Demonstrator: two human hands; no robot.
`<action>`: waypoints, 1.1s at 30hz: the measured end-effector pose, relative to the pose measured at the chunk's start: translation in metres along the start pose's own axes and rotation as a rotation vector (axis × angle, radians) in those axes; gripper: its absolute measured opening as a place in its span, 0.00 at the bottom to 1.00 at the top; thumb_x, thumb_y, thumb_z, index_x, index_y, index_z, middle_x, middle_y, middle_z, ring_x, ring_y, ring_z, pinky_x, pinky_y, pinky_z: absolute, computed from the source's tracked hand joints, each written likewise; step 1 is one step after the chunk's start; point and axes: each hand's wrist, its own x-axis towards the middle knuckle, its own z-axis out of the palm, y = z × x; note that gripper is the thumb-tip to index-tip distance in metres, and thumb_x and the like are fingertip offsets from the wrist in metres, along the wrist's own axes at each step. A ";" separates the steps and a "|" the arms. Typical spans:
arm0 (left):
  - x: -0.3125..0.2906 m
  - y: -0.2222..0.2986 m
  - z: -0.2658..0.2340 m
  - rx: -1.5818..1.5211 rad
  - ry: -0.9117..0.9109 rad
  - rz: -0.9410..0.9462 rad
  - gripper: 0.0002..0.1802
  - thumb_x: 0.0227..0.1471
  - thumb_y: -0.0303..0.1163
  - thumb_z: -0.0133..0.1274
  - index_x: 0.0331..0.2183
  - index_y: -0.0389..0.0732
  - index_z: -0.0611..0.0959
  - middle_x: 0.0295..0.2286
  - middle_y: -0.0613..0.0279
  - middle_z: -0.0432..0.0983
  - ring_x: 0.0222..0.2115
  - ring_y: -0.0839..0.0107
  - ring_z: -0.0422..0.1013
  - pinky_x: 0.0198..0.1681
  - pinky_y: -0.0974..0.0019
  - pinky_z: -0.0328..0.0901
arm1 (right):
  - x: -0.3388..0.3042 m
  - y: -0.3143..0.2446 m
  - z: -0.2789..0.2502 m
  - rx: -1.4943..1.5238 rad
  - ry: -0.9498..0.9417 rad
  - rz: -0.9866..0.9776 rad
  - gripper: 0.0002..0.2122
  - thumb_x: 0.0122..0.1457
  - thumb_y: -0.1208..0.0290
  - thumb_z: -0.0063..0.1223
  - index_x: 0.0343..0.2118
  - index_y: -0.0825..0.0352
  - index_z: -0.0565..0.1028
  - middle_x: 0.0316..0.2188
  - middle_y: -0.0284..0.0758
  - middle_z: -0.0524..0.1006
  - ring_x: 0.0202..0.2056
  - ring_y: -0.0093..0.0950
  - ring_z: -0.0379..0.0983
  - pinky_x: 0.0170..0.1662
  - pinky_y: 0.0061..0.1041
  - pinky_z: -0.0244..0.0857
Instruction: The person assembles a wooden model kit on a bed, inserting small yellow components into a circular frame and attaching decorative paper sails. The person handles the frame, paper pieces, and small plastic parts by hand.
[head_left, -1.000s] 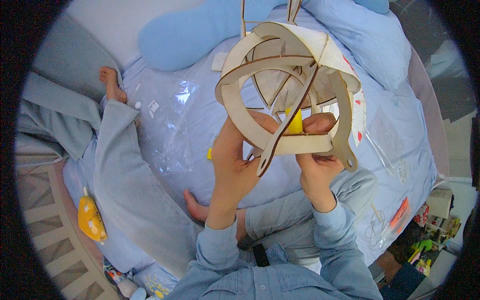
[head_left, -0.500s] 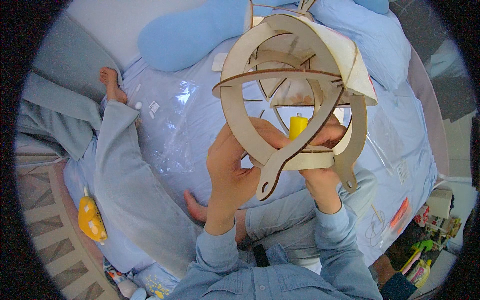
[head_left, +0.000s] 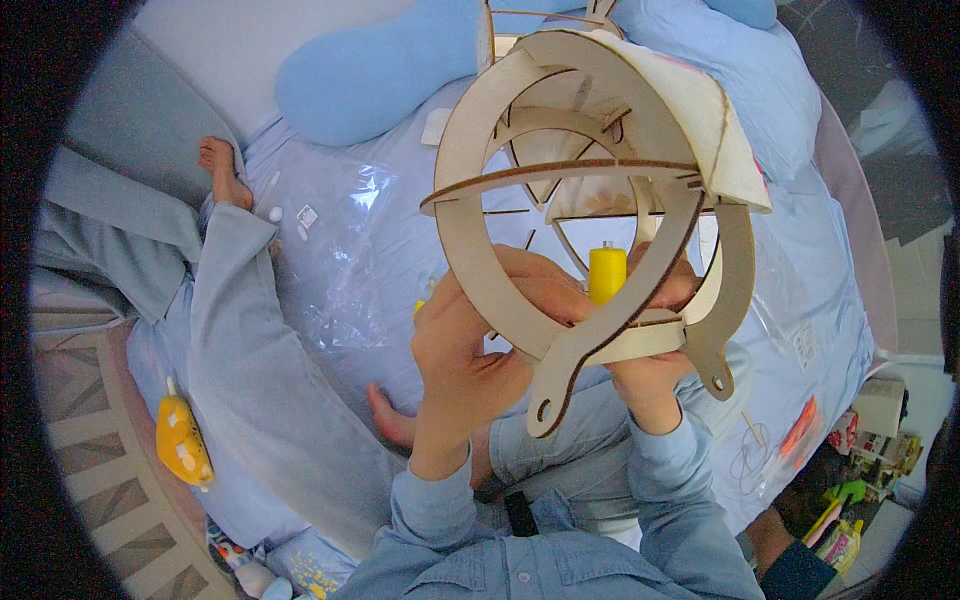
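A bed with a pale blue sheet (head_left: 835, 300) fills my remote view, with a long blue cushion (head_left: 375, 80) and a pillow (head_left: 705, 90) at the far side. Above the sheet, 2 bare hands hold up a wooden frame (head_left: 470, 240) of rings and curved legs.

The relation I watch most is at its lower bar: a yellow cylinder (head_left: 607, 277) sits between the fingers of the 2 hands, upright in my picture, its long axis running away from the body and its small metal tip at the far end. The left hand (head_left: 465, 345) has its fingers behind the ring, their tips just beside the cylinder; the right hand (head_left: 645, 380) is about as near, its fingers partly hidden by a curved leg. I cannot tell whether either presses on it.

The left is closed around the frame's lower left, the thumb below. The right clamps the lower bar, thumb beneath and fingers above, with hardly any gap.

On a clear plastic bag (head_left: 345, 265) at left lies a small white label (head_left: 307, 215); another label (head_left: 804, 345) shows at right. Their print is too small for me to read.
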 end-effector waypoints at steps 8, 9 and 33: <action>0.002 0.007 0.000 0.066 -0.129 0.107 0.09 0.46 0.25 0.63 0.33 0.38 0.81 0.30 0.54 0.77 0.30 0.60 0.76 0.32 0.63 0.71 | -0.007 -0.002 -0.014 0.027 -0.065 0.012 0.25 0.35 0.66 0.79 0.37 0.65 0.77 0.33 0.40 0.78 0.35 0.34 0.75 0.38 0.33 0.67; 0.002 0.007 0.000 0.073 -0.133 0.114 0.10 0.46 0.25 0.63 0.33 0.38 0.81 0.30 0.54 0.77 0.30 0.60 0.76 0.32 0.63 0.71 | -0.009 0.000 -0.014 0.046 -0.056 0.009 0.25 0.35 0.66 0.79 0.38 0.65 0.77 0.34 0.40 0.78 0.35 0.34 0.75 0.38 0.33 0.67; 0.002 0.011 -0.003 0.071 -0.027 -0.001 0.11 0.38 0.21 0.64 0.31 0.38 0.85 0.30 0.59 0.80 0.30 0.68 0.77 0.33 0.70 0.69 | 0.005 -0.014 0.002 -0.032 0.023 0.004 0.14 0.42 0.79 0.71 0.33 0.68 0.77 0.30 0.39 0.79 0.32 0.32 0.77 0.37 0.29 0.69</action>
